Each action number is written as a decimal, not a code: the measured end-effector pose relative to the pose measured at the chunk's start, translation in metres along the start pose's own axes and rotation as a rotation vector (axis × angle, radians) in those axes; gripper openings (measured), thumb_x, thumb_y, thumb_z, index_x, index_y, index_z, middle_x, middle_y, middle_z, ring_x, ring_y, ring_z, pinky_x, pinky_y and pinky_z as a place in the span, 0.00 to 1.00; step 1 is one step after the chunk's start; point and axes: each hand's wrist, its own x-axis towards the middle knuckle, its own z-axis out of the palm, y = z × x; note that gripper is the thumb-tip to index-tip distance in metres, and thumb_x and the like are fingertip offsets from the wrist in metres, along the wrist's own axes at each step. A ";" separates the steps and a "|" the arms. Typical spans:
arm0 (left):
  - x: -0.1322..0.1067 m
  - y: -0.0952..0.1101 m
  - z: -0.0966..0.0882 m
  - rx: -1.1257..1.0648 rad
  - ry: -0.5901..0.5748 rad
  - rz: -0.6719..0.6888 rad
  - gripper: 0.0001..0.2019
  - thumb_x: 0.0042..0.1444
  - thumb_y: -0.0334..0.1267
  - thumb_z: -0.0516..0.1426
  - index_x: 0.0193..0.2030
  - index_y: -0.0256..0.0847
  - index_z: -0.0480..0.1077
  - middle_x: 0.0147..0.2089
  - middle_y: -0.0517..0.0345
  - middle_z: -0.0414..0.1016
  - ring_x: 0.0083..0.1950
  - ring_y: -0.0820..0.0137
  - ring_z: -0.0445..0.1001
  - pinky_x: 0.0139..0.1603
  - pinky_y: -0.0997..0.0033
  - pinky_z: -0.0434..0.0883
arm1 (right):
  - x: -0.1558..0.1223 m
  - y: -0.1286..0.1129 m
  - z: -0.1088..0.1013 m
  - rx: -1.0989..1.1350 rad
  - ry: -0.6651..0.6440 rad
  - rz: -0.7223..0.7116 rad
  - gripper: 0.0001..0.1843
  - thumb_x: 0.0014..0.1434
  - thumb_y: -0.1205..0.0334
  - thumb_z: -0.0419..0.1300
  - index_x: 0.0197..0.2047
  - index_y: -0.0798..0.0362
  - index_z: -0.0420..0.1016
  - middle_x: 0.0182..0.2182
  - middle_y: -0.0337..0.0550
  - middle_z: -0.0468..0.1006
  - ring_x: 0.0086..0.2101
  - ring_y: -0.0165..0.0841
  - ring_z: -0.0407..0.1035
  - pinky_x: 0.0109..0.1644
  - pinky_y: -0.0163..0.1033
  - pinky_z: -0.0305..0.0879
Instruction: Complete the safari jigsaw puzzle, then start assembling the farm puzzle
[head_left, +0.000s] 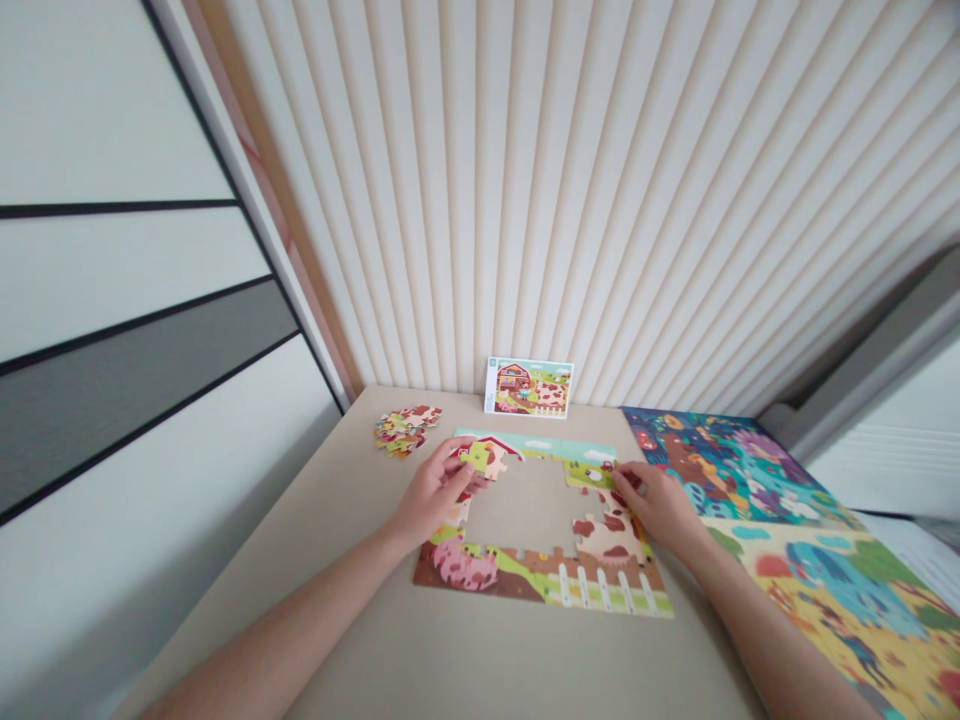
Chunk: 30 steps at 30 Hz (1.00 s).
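A partly assembled farm jigsaw puzzle [540, 580] lies on the beige table [360, 620], its border joined and a gap in the middle. My left hand [435, 492] rests on the puzzle's upper left, fingers curled around a puzzle piece [475, 458] near the red barn. My right hand [654, 500] lies at the upper right edge, its fingertips pinching a green piece [592, 474] there. A pile of loose pieces [406, 428] sits to the left, beyond my left hand.
A reference picture card [528, 387] leans against the ribbed wall at the table's far edge. Two finished colourful puzzles [720, 462] [847, 590] cover the table's right side. A panelled wall stands at the left.
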 end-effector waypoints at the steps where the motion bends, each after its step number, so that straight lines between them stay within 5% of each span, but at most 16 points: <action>1: 0.000 0.000 0.000 0.005 -0.013 0.020 0.26 0.62 0.50 0.59 0.61 0.40 0.60 0.45 0.50 0.81 0.44 0.62 0.82 0.48 0.63 0.77 | 0.000 0.000 0.000 -0.001 -0.001 -0.001 0.21 0.67 0.48 0.49 0.40 0.50 0.79 0.33 0.45 0.82 0.32 0.38 0.74 0.37 0.38 0.62; 11: 0.004 -0.011 -0.002 0.001 -0.045 -0.014 0.36 0.60 0.46 0.62 0.71 0.37 0.56 0.47 0.50 0.81 0.47 0.65 0.81 0.54 0.61 0.76 | -0.001 -0.002 -0.001 0.006 0.010 -0.012 0.20 0.67 0.50 0.50 0.40 0.51 0.79 0.32 0.44 0.82 0.32 0.38 0.74 0.37 0.38 0.61; 20: 0.003 -0.012 -0.004 0.073 -0.026 0.027 0.31 0.58 0.47 0.63 0.65 0.37 0.66 0.41 0.54 0.80 0.41 0.67 0.80 0.44 0.68 0.76 | 0.001 0.006 0.004 0.015 0.012 -0.029 0.20 0.66 0.49 0.50 0.39 0.51 0.79 0.32 0.45 0.82 0.32 0.38 0.74 0.37 0.38 0.62; 25: -0.005 -0.007 -0.005 0.375 -0.055 0.179 0.23 0.59 0.48 0.63 0.58 0.39 0.73 0.38 0.57 0.80 0.37 0.70 0.77 0.40 0.72 0.73 | 0.000 -0.004 -0.002 0.080 0.034 -0.055 0.20 0.67 0.48 0.51 0.39 0.51 0.79 0.33 0.46 0.81 0.33 0.39 0.74 0.39 0.40 0.64; 30: -0.013 -0.002 0.001 0.597 -0.161 0.422 0.19 0.59 0.47 0.63 0.54 0.40 0.74 0.36 0.58 0.79 0.35 0.71 0.77 0.40 0.73 0.72 | -0.013 -0.048 -0.005 0.361 -0.060 -0.110 0.20 0.67 0.47 0.53 0.46 0.51 0.80 0.39 0.48 0.82 0.38 0.39 0.74 0.41 0.40 0.67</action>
